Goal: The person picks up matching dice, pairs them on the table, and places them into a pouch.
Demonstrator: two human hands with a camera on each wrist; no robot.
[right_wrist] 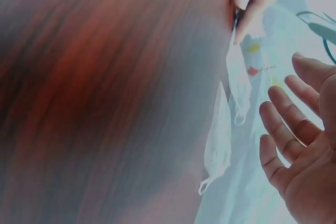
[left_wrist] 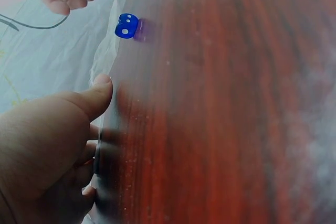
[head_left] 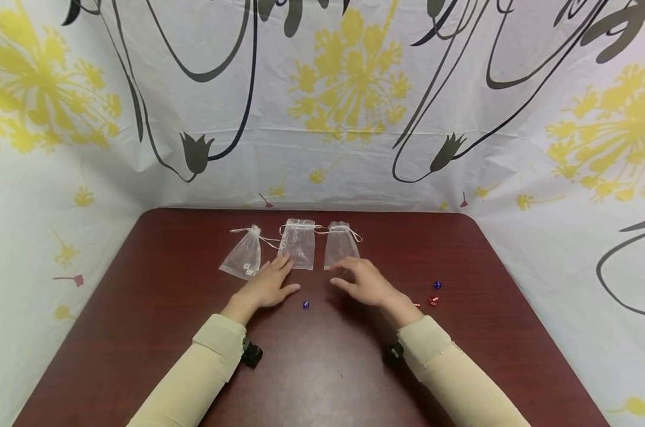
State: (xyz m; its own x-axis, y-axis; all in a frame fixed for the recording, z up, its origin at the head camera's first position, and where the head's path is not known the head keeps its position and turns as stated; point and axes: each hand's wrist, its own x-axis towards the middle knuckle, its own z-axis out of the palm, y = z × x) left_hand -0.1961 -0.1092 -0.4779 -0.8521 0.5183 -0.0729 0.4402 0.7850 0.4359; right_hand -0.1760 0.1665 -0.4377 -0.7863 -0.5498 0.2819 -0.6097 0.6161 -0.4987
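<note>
My left hand point(head_left: 267, 286) lies spread on the table, its fingertips at the lower edge of the middle drawstring bag point(head_left: 302, 242). Just right of its thumb sits a blue die point(head_left: 306, 304), also clear in the left wrist view point(left_wrist: 126, 26). Above the table, my right hand point(head_left: 366, 283) has loosely bent fingers and holds nothing; it overlaps the bottom of the right drawstring bag point(head_left: 341, 244). In the right wrist view the right hand's fingers point(right_wrist: 287, 129) are apart. The left drawstring bag point(head_left: 243, 252) has white-looking dice in its lower corner.
Right of the right forearm lie a blue die point(head_left: 437, 284) and a red die point(head_left: 434, 300). Another red die point(head_left: 416, 305) is partly hidden by the wrist. A patterned curtain point(head_left: 322, 172) surrounds the back and sides of the dark red table point(head_left: 322, 379).
</note>
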